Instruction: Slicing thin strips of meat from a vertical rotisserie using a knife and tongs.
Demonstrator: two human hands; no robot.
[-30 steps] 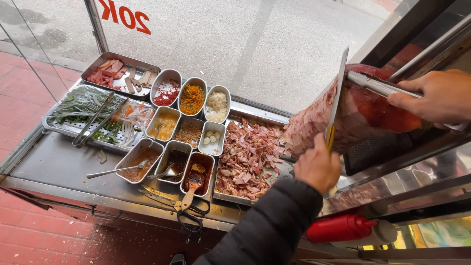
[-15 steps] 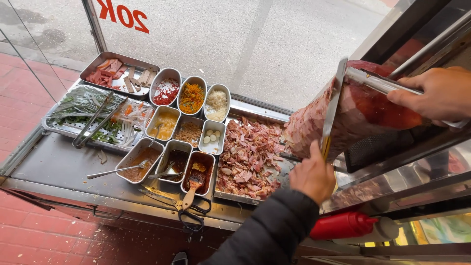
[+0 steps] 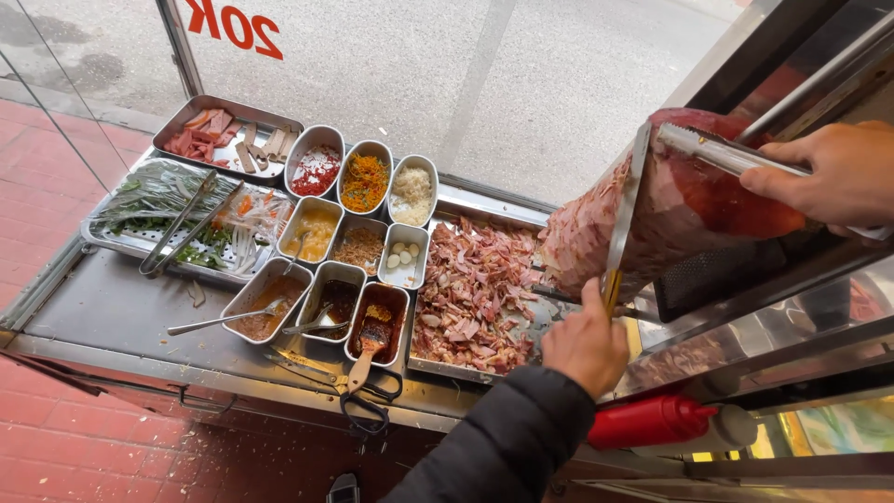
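Mid-slice: left hand [image 3: 585, 346] clenched on long knife [image 3: 622, 212] against meat cone [image 3: 652, 210], right hand [image 3: 833, 175] gripping steel tongs [image 3: 722, 154] on cone top, next likely steady downward draw, shavings tray [image 3: 470, 289] left of left hand, red squeeze bottle [image 3: 652, 421] just below.

street food stall, a doner-style stand: vertical meat spit [image 3: 680, 210] above a tray of shaved meat [image 3: 475, 293], steel counter [image 3: 112, 312] with small steel tubs of sauces and toppings [image 3: 358, 237], red squeeze bottle [image 3: 652, 421], glass front onto brick pavement [image 3: 42, 186].
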